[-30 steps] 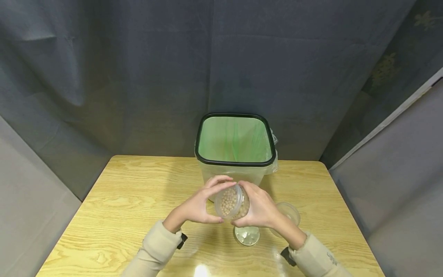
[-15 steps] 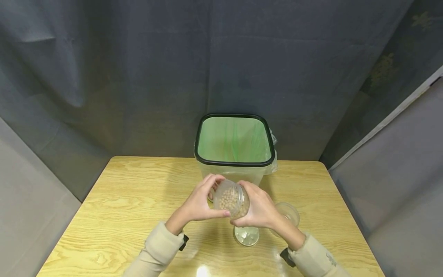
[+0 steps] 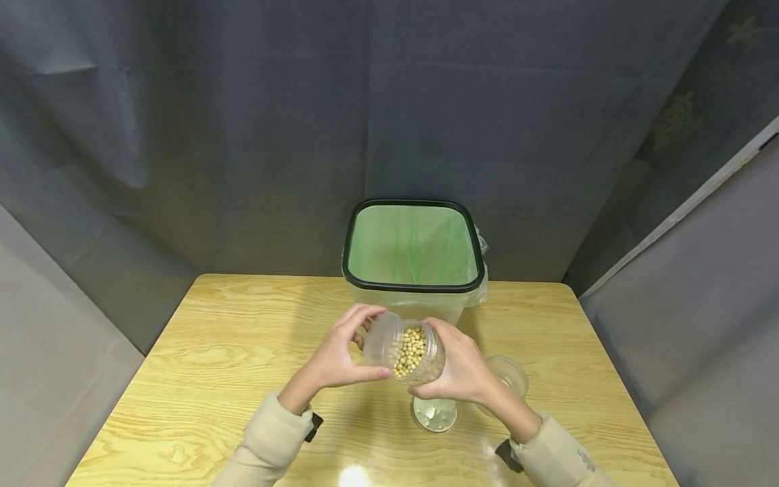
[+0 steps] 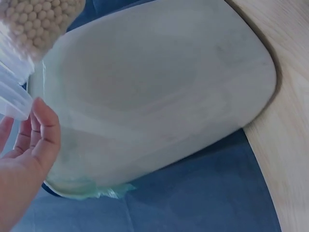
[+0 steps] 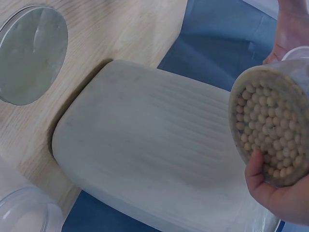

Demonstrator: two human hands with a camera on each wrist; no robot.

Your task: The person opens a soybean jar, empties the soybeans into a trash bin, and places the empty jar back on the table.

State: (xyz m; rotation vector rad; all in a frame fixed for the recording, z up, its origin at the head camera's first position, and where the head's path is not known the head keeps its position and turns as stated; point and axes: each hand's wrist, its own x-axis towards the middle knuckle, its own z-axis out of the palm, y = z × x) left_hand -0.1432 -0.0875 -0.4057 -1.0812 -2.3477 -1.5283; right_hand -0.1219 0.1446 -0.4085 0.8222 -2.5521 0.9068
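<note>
A tilted jar [image 3: 435, 362] of pale beans [image 3: 410, 353] is just this side of the bin [image 3: 414, 288]; the right hand [image 3: 460, 362] curls its fingers round it, while the left hand [image 3: 337, 355] pinches a translucent plastic piece [image 3: 381, 338] at its mouth. Farther from the bin, a round lid [image 3: 434, 414] lies on the table [image 3: 231, 352].

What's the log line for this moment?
left hand: holds translucent plastic cup or lid | right hand: holds tilted clear bean jar | green-lined bin: beyond hands

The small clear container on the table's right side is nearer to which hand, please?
Right: in the head view, the right hand is just left of the container; the left hand is farther left, beyond the held jar.
</note>
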